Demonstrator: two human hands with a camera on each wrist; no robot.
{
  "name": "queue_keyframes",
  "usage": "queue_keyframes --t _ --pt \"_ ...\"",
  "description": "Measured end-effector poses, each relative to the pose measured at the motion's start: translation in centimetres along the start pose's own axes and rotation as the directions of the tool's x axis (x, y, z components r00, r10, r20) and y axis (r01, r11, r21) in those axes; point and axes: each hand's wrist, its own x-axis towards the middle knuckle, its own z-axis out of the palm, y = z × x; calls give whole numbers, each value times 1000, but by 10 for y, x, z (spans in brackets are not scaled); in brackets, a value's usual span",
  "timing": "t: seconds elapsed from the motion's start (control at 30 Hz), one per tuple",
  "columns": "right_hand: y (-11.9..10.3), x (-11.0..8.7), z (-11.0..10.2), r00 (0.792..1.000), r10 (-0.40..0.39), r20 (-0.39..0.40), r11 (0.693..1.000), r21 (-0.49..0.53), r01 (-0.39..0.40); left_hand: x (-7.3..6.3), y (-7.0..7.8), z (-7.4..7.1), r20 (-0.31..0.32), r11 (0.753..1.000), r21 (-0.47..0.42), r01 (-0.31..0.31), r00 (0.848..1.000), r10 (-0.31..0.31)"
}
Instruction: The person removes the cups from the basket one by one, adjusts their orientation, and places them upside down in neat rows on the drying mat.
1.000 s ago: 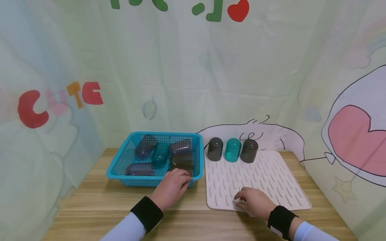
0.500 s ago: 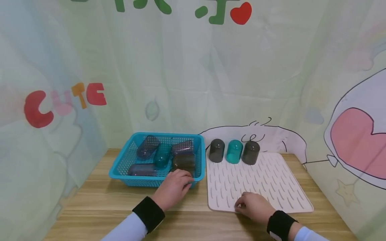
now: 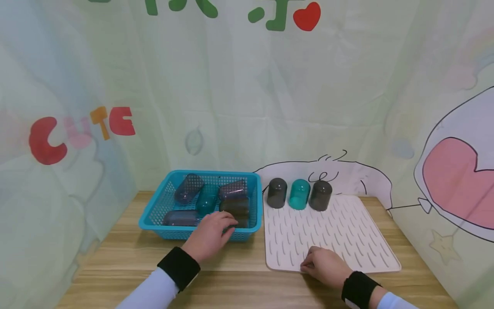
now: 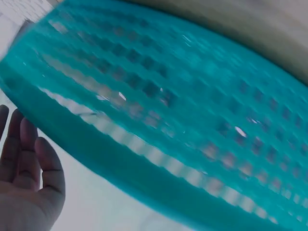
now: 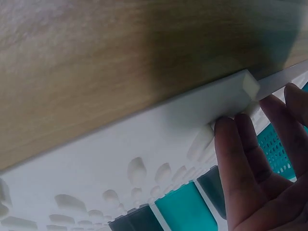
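Note:
My left hand (image 3: 210, 236) is over the front rim of a blue plastic basket (image 3: 170, 232), with its fingertips beside the dark cups inside. In the left wrist view its fingers (image 4: 29, 163) are extended near the basket rim and hold nothing. A teal cup (image 3: 207, 199), a brown cup (image 3: 234, 207) and several purplish cups lie on their sides in the basket. My right hand (image 3: 328, 267) rests at the front edge of a white ridged mat (image 3: 332, 238). The right wrist view shows its fingertips touching the mat, nothing held.
Along the mat's back edge stand a dark cup (image 3: 277, 193), a teal cup (image 3: 299, 194) and another dark cup (image 3: 320, 195), all upside down. Basket and mat lie side by side on a wooden table (image 3: 247, 289). A printed cloth (image 3: 231, 107) hangs behind and at both sides.
My left hand has moved left along the basket's front rim, uncovering more of the cups at the front right. My right hand has settled at the mat's front edge, its fingers drawn closer together.

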Motion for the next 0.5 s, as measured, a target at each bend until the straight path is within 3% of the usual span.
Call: queue_keyframes --t 0.27,0.37,0.5 --pt "-2 0 -2 1000 24 15 1000 13 -24 0 -53 -34 3 988 55 144 990 -144" --pt "-1 0 -2 1000 17 14 1000 18 -17 -2 -71 -46 46 976 43 213 976 -215" --pt "2 0 -1 1000 -18 3 1000 15 18 -4 -92 -57 147 955 34 293 944 -295"
